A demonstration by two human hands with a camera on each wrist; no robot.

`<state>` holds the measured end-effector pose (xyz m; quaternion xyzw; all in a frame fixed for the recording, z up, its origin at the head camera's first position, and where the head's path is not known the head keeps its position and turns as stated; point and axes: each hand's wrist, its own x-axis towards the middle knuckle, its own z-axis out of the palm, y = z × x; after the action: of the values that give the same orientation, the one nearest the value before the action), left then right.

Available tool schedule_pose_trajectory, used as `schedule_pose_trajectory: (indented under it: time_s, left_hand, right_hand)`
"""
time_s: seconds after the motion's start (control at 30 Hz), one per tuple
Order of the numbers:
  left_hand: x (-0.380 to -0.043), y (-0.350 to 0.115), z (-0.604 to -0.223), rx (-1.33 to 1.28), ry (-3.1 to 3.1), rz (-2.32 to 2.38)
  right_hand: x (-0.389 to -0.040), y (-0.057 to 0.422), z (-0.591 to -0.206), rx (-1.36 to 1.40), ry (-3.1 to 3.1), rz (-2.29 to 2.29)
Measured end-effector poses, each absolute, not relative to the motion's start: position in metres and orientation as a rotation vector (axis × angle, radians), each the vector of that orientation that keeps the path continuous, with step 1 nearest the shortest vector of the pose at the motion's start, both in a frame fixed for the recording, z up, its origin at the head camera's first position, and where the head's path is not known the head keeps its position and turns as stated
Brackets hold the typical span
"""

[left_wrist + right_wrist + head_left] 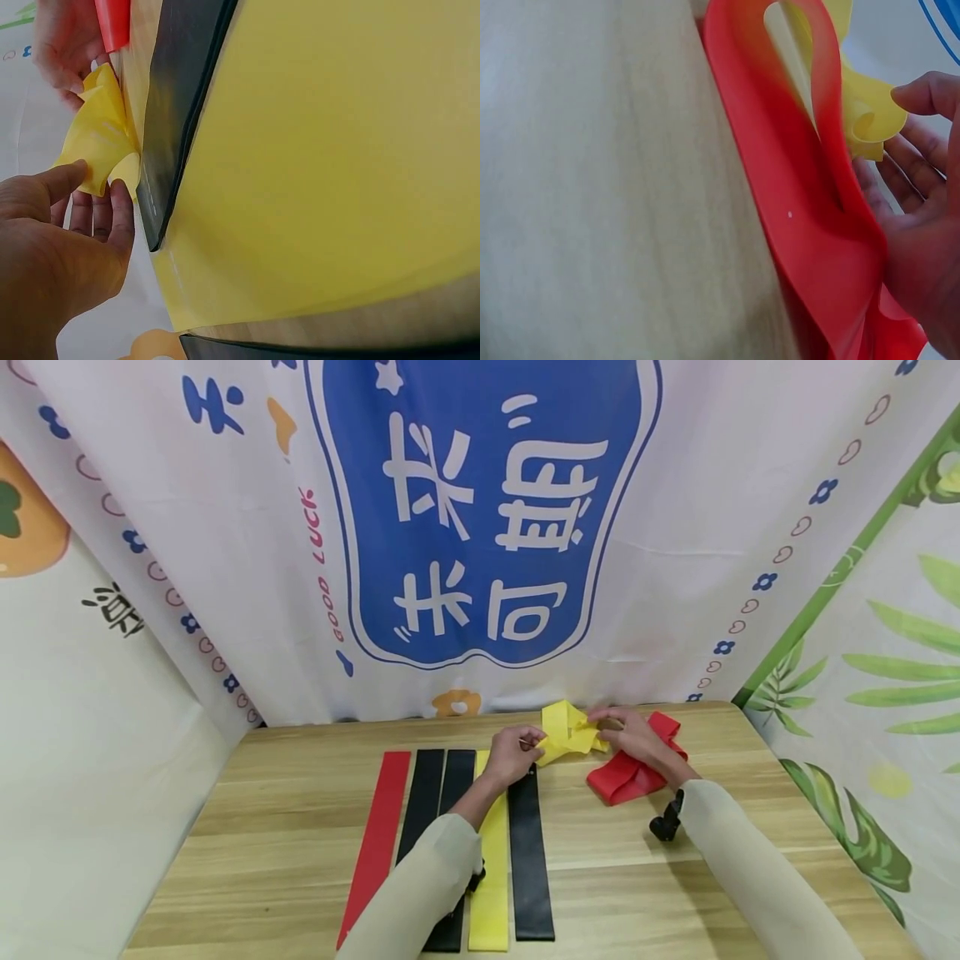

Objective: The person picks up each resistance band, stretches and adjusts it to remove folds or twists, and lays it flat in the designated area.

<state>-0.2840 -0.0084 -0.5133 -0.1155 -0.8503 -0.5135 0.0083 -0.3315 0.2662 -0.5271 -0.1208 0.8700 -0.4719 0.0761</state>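
A crumpled yellow resistance band (557, 723) lies bunched toward the back edge of the table. My left hand (513, 755) pinches its near left side; in the left wrist view the thumb presses on top of the yellow band (97, 142) with the fingers beneath. My right hand (633, 737) holds the band's right end, with the thumb at the curled yellow edge (885, 116) and the fingers behind. Under the right hand and wrist sits a folded, twisted red resistance band (630, 777), whose loop (795, 202) fills the middle of the right wrist view.
Flat bands lie side by side on the wooden table (285, 827): a red band (378, 835), two black bands (422, 793), a yellow band (491, 893) and another black band (531, 860). My left forearm crosses over several. A printed curtain (675, 610) hangs behind the table.
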Motion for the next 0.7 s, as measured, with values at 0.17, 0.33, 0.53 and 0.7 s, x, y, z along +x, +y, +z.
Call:
schedule_pose_trajectory:
  time_s: [0.17, 0.33, 0.53, 0.7]
  left_hand:
    - [-0.2838, -0.008, -0.5136, -0.328, -2.63, -1.651]
    - [-0.2831, -0.0085, -0.5127, -0.308, -2.594, -1.713]
    - [-0.2828, -0.0091, -0.5105, -0.301, -2.578, -1.769]
    - [-0.283, -0.0106, -0.5093, -0.307, -2.575, -1.784]
  right_hand:
    - [-0.3304, 0.2668, -0.5288, -0.339, 2.551, -1.443]
    - [-0.3307, 0.2683, -0.5291, -0.352, 2.541, -1.471]
    - [-0.3294, 0.2718, -0.5279, -0.355, 2.555, -1.47]
    - [-0.3284, 0.271, -0.5296, -0.34, 2.603, -1.492]
